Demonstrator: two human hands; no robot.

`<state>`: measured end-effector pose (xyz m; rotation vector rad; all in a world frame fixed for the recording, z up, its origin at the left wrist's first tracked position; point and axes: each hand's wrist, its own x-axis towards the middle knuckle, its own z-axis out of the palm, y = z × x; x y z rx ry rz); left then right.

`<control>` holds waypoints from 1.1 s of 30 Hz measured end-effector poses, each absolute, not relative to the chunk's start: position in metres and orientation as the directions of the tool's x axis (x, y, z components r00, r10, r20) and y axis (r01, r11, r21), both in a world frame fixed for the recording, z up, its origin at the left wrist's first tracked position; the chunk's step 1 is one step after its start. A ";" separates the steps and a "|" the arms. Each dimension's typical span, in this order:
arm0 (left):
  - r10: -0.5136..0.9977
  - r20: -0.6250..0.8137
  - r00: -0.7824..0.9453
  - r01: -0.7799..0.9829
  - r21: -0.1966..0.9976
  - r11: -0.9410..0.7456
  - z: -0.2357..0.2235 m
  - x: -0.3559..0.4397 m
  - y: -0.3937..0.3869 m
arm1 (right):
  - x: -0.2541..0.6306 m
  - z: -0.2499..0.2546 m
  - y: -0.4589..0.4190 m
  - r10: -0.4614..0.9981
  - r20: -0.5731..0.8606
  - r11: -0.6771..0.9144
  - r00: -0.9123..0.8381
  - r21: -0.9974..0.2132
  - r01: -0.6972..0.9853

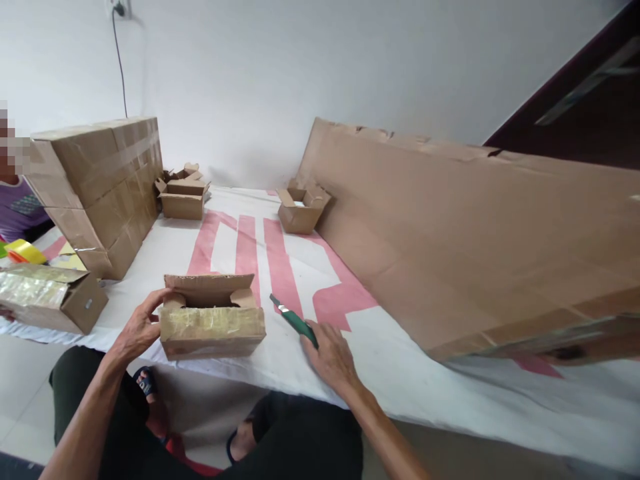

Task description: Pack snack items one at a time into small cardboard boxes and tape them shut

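Note:
A small cardboard box (pixel 213 340) stands at the table's near edge, its top flap raised and yellowish tape across its front. My left hand (pixel 140 330) grips the box's left end, with the fingers at the upper corner. To the right of the box, my right hand (pixel 327 350) rests low over the cloth, closed around a green utility knife (pixel 299 325). The knife's tip points up and left, apart from the box. What lies inside the box is dark and cannot be made out.
A large cardboard sheet or carton (pixel 450 240) leans along the right. Stacked taped cartons (pixel 107 193) stand at left. Small open boxes (pixel 183 201) and another open box (pixel 300 217) sit farther back. A person (pixel 23 207) is at far left near a taped box (pixel 75 303) and tape rolls (pixel 25 252).

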<state>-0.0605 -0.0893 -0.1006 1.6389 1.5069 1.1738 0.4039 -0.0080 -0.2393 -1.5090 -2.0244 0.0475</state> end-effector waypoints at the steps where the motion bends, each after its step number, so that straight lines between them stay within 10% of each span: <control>1: 0.980 0.196 -0.042 0.443 0.883 -0.157 -0.102 -0.062 -0.089 | 0.403 -0.237 -0.007 0.877 0.451 0.358 -0.167 -0.380 0.853; 7: 0.987 0.158 0.002 0.481 0.866 -0.139 -0.100 -0.063 -0.091 | 0.360 -0.165 0.000 0.850 0.506 0.501 -0.147 -0.690 0.522; 13: 0.994 0.085 0.069 0.472 0.875 -0.108 -0.087 -0.064 -0.095 | 0.303 -0.094 0.000 0.772 0.490 0.613 -0.406 -0.743 0.270; 20: 0.986 0.011 0.165 0.484 0.871 -0.090 -0.079 -0.068 -0.099 | 0.302 -0.102 0.009 0.699 0.190 0.534 -0.690 -0.781 0.325; 33: 0.987 0.055 0.151 0.611 0.780 -0.137 -0.073 -0.067 -0.100 | 0.294 -0.110 0.011 0.701 0.172 0.563 -0.692 -0.729 0.390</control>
